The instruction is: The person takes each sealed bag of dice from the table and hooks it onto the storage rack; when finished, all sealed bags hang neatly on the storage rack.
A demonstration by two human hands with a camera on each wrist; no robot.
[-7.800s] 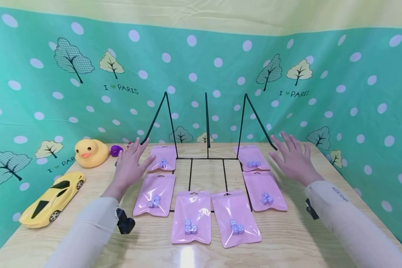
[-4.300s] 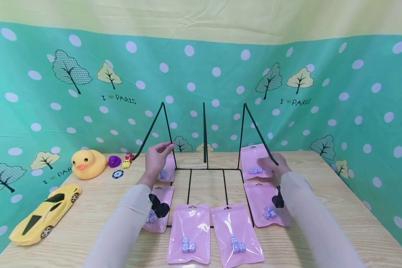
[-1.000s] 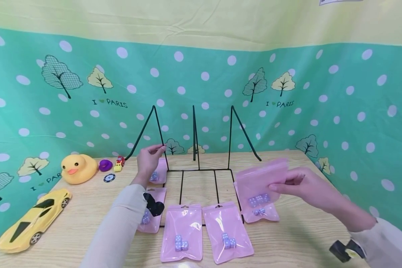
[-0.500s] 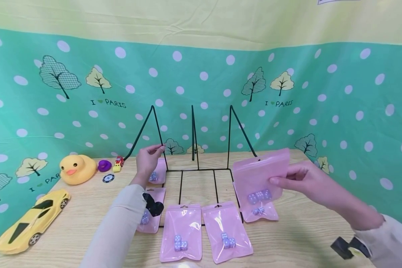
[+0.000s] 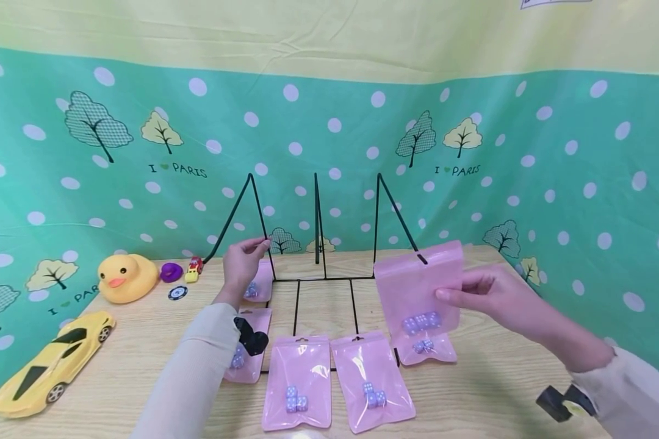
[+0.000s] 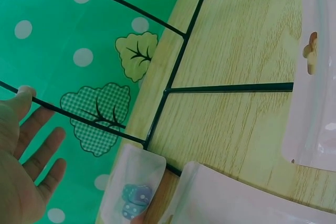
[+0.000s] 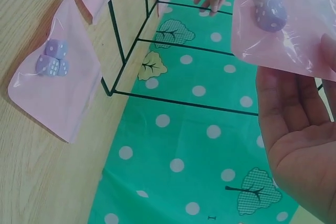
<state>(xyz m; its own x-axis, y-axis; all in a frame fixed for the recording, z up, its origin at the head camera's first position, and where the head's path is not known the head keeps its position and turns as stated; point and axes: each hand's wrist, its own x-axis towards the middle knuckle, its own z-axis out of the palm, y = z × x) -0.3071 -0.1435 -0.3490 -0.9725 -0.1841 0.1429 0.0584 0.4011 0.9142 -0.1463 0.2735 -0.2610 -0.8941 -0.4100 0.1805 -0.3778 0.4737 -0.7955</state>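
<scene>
My right hand (image 5: 489,296) pinches the right edge of a pink zip bag (image 5: 417,286) with purple dice (image 5: 421,322) at its bottom. The bag is raised at the right hook (image 5: 398,213) of a black wire rack (image 5: 324,278). The hook's tip shows in front of the bag's top edge; I cannot tell whether it passes through the hang hole. My left hand (image 5: 241,265) pinches the rack's left upright wire (image 6: 79,116) between thumb and forefinger, other fingers loose. Below the raised bag lies another dice bag (image 5: 442,352), partly covered.
More pink dice bags lie at the front (image 5: 302,372) and left (image 5: 258,323) of the rack. A yellow toy car (image 5: 55,366), rubber duck (image 5: 126,277), purple duck (image 5: 171,272), chip (image 5: 178,292) and small red-yellow toy (image 5: 194,268) stand at left. A curtain (image 5: 329,134) hangs behind.
Both hands were spread and holding nothing at first. The left took the upright wire; the right lifted the far right bag. Lately the bag moved slightly left and up onto the hook's tip.
</scene>
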